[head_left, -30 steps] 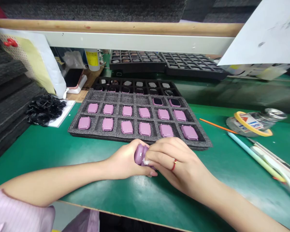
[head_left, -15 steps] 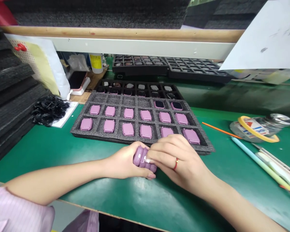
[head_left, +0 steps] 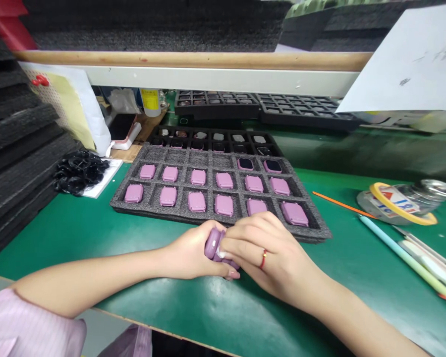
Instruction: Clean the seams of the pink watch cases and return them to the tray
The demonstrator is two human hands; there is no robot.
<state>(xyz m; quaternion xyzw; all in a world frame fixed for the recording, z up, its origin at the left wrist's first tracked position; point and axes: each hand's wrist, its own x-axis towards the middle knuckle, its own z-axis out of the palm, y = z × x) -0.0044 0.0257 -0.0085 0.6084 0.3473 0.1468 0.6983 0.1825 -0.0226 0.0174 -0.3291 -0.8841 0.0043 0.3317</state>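
My left hand [head_left: 193,252] is wrapped round a small stack of glossy purple watch cases [head_left: 212,244], its thumb along the near side. Pinched in the fingers of my right hand [head_left: 269,250] is a bit of white wipe [head_left: 220,254], pressed against the stack. The right fingers hide part of the cases. Just beyond both hands lies a grey foam tray [head_left: 154,208]. Pink-purple watch cases [head_left: 196,202] fill its two near rows, and two pieces with dark screens [head_left: 245,163] sit in the row behind.
At right are a glass bottle [head_left: 396,203] with a yellow band round it, an orange stick [head_left: 342,204] and several pens [head_left: 401,253]. Black rubbery loops [head_left: 80,171] lie at left, beside stacked foam trays [head_left: 18,148]. A low shelf edge [head_left: 215,82] crosses above the table.
My right fingers have shifted slightly left across the stack with the wipe, covering more of it. The left hand keeps its hold. The whole view has moved a little.
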